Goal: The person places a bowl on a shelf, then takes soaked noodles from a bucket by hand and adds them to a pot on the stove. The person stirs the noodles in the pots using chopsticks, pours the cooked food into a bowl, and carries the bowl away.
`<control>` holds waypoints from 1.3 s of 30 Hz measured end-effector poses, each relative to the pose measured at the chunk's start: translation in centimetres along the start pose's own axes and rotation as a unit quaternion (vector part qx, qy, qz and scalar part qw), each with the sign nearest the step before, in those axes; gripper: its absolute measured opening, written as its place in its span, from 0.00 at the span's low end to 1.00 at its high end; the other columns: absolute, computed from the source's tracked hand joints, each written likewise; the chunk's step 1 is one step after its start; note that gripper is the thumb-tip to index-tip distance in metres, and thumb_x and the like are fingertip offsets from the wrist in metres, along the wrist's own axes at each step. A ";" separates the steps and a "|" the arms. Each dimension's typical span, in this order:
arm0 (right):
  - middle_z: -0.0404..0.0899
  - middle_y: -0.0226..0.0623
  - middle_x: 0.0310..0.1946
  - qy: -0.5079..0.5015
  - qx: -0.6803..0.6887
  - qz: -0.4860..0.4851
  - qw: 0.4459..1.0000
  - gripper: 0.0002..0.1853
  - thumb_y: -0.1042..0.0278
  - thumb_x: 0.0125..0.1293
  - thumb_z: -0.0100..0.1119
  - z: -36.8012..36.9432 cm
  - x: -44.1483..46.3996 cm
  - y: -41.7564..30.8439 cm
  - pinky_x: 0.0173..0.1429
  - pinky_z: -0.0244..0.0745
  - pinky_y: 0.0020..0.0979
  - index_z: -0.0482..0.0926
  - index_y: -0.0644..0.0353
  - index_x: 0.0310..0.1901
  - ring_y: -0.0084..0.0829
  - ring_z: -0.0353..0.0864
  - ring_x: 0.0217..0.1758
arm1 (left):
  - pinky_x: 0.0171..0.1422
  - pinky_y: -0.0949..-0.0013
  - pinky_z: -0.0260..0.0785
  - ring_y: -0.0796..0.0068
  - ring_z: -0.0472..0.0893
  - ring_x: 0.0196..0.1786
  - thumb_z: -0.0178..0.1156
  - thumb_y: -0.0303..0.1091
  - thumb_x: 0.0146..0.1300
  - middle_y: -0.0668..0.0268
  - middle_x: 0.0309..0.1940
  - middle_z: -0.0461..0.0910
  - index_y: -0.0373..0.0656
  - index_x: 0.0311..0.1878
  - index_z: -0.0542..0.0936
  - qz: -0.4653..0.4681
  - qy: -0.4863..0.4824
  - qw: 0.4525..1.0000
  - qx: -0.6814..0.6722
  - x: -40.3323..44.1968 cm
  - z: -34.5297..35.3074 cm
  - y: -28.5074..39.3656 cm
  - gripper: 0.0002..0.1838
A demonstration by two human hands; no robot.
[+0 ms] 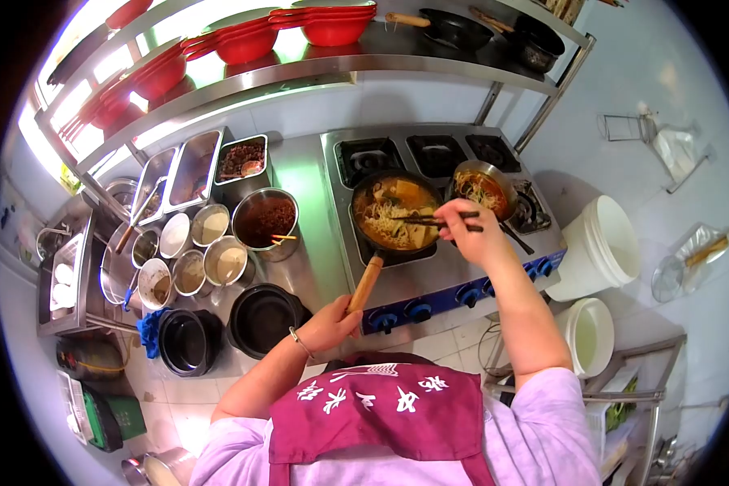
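Note:
My left hand (334,322) is wrapped round the wooden handle (367,283) of a black frying pan (387,253), which sits on the front left burner. Inside the pan is an orange-red broth with noodles (379,220) and pale tofu-like pieces (405,191). My right hand (471,231) grips a pair of dark chopsticks (419,219) over the right side of that pan, their tips at the noodles. Just beyond the right hand, a smaller metal pan (506,180) of noodles in red broth rests on the stove, its dark handle pointing towards the front.
The stove (413,279) has blue knobs along its front. Left of it stand a pot of dark red sauce (266,219), several seasoning bowls (225,261) and black pots (261,322). Red bowls (332,31) and pans line the shelf above. White buckets (595,247) stand right.

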State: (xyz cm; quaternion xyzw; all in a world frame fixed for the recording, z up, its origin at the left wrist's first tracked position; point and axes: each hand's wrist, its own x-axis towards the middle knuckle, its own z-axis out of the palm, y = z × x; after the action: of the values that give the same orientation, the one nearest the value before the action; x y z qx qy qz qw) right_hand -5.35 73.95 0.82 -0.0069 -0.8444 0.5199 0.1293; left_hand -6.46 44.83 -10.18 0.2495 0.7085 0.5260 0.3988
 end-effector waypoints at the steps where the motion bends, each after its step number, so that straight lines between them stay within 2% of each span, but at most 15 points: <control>1: 0.80 0.33 0.30 -0.034 -0.009 -0.005 0.999 0.10 0.64 0.67 0.55 -0.2 -0.3 -0.5 0.35 0.74 0.21 0.79 0.62 0.40 0.21 0.79 0.28 | 0.38 0.71 0.71 0.75 0.78 0.30 0.48 0.37 0.68 0.63 0.27 0.77 0.32 0.48 0.66 0.003 0.011 1.000 -0.008 0.0 0.1 0.0 0.15; 4: 0.80 0.33 0.29 -0.061 -0.064 -0.005 0.996 0.10 0.64 0.67 0.55 -1.3 -0.8 -2.2 0.35 0.74 0.22 0.79 0.62 0.40 0.21 0.79 0.29 | 0.37 0.70 0.71 0.74 0.79 0.30 0.49 0.36 0.67 0.63 0.27 0.78 0.33 0.45 0.67 0.008 0.018 1.000 -0.012 0.1 0.0 0.0 0.14; 5: 0.80 0.32 0.29 -0.044 -0.051 0.082 0.994 0.11 0.63 0.67 0.54 -1.8 -1.0 -3.7 0.34 0.74 0.24 0.78 0.62 0.39 0.22 0.79 0.28 | 0.37 0.70 0.71 0.74 0.79 0.30 0.49 0.36 0.67 0.63 0.27 0.78 0.33 0.45 0.67 0.010 0.014 1.000 -0.010 0.1 0.0 -0.1 0.14; 6: 0.80 0.32 0.29 -0.043 -0.052 0.082 0.994 0.11 0.63 0.67 0.54 -1.8 -1.0 -3.9 0.34 0.74 0.24 0.78 0.62 0.39 0.22 0.79 0.28 | 0.37 0.70 0.71 0.74 0.79 0.30 0.49 0.36 0.67 0.63 0.27 0.78 0.33 0.45 0.67 0.011 0.014 1.000 -0.010 0.2 0.0 -0.4 0.14; 9: 0.80 0.33 0.30 0.010 0.050 0.087 0.995 0.12 0.61 0.69 0.52 -0.6 -1.0 -2.2 0.32 0.75 0.23 0.78 0.63 0.38 0.22 0.79 0.25 | 0.37 0.70 0.70 0.74 0.78 0.30 0.48 0.37 0.67 0.62 0.27 0.78 0.34 0.44 0.68 0.007 0.012 1.000 0.003 0.2 0.1 -0.8 0.13; 14: 0.80 0.34 0.29 0.076 0.048 0.149 0.985 0.13 0.61 0.70 0.50 -0.2 -0.2 -0.2 0.30 0.75 0.23 0.76 0.64 0.38 0.23 0.80 0.25 | 0.37 0.71 0.69 0.76 0.77 0.30 0.49 0.39 0.68 0.64 0.26 0.77 0.32 0.52 0.68 -0.013 0.024 1.000 -0.007 0.0 0.1 -0.6 0.19; 16: 0.80 0.34 0.28 0.105 0.039 0.120 0.986 0.13 0.61 0.70 0.50 0.3 -0.3 0.6 0.30 0.75 0.23 0.76 0.64 0.38 0.23 0.80 0.25 | 0.37 0.72 0.69 0.77 0.76 0.30 0.50 0.39 0.68 0.65 0.26 0.77 0.31 0.54 0.67 -0.015 0.021 1.000 -0.015 0.0 0.3 -0.8 0.20; 18: 0.80 0.35 0.28 0.040 0.042 0.032 0.998 0.13 0.61 0.70 0.50 1.4 -0.4 1.5 0.29 0.75 0.24 0.76 0.64 0.39 0.24 0.81 0.25 | 0.37 0.72 0.69 0.78 0.76 0.30 0.50 0.40 0.68 0.65 0.26 0.76 0.31 0.56 0.66 -0.018 0.023 0.999 -0.022 0.0 0.2 -1.2 0.22; 20: 0.79 0.34 0.26 0.057 0.089 0.126 0.986 0.14 0.60 0.70 0.49 0.5 0.3 1.2 0.28 0.76 0.23 0.76 0.63 0.39 0.22 0.80 0.24 | 0.36 0.73 0.69 0.78 0.76 0.30 0.50 0.41 0.68 0.65 0.27 0.76 0.30 0.56 0.66 -0.007 0.020 1.000 -0.022 0.1 0.1 -1.9 0.23; 24: 0.79 0.36 0.28 0.107 0.047 0.078 0.990 0.14 0.61 0.71 0.48 0.7 1.3 1.1 0.29 0.76 0.23 0.77 0.63 0.40 0.23 0.79 0.24 | 0.36 0.74 0.69 0.78 0.76 0.30 0.51 0.42 0.68 0.66 0.27 0.76 0.30 0.56 0.66 -0.015 0.024 0.999 -0.032 0.0 0.3 -2.0 0.23; 26: 0.80 0.35 0.28 0.026 0.036 0.032 0.999 0.14 0.58 0.70 0.50 1.8 0.7 0.9 0.29 0.75 0.25 0.76 0.63 0.39 0.23 0.80 0.24 | 0.36 0.74 0.69 0.79 0.76 0.30 0.51 0.42 0.69 0.66 0.27 0.76 0.30 0.56 0.66 -0.013 0.026 0.998 -0.054 0.0 0.3 -2.1 0.24; 28: 0.78 0.35 0.28 0.046 0.046 0.123 0.990 0.13 0.61 0.70 0.49 0.4 1.2 -0.2 0.29 0.75 0.23 0.76 0.63 0.38 0.23 0.79 0.24 | 0.36 0.74 0.69 0.79 0.76 0.30 0.51 0.43 0.69 0.66 0.27 0.76 0.30 0.56 0.67 -0.015 0.027 0.999 -0.042 -0.4 0.1 -1.6 0.24; 32: 0.76 0.34 0.25 0.077 0.003 0.128 0.989 0.15 0.59 0.70 0.49 -1.0 1.4 -3.0 0.27 0.74 0.23 0.76 0.64 0.38 0.23 0.78 0.22 | 0.37 0.74 0.70 0.78 0.76 0.31 0.51 0.44 0.69 0.65 0.28 0.77 0.30 0.57 0.67 -0.006 0.019 1.000 -0.024 -0.4 -0.1 -2.2 0.25; 36: 0.79 0.36 0.25 0.117 0.035 0.038 0.992 0.15 0.58 0.70 0.49 -0.3 1.5 -2.9 0.28 0.74 0.24 0.76 0.63 0.39 0.24 0.80 0.23 | 0.38 0.74 0.70 0.78 0.76 0.31 0.51 0.44 0.68 0.64 0.29 0.77 0.29 0.58 0.66 -0.004 0.028 0.999 -0.044 -1.0 -0.1 -1.3 0.26; 39: 0.79 0.34 0.26 0.018 0.031 0.072 0.997 0.14 0.58 0.70 0.50 1.2 1.7 0.5 0.30 0.74 0.25 0.76 0.62 0.40 0.23 0.80 0.25 | 0.38 0.74 0.70 0.78 0.77 0.32 0.52 0.44 0.68 0.64 0.29 0.78 0.29 0.59 0.65 -0.003 0.029 0.998 -0.061 -1.2 -0.4 -1.5 0.27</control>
State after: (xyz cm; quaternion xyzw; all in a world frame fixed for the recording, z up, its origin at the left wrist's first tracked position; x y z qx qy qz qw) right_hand -7.33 73.33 0.24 -0.0733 -0.8228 0.5533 0.1069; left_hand -5.97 43.22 -11.19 0.2073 0.6868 0.5741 0.3946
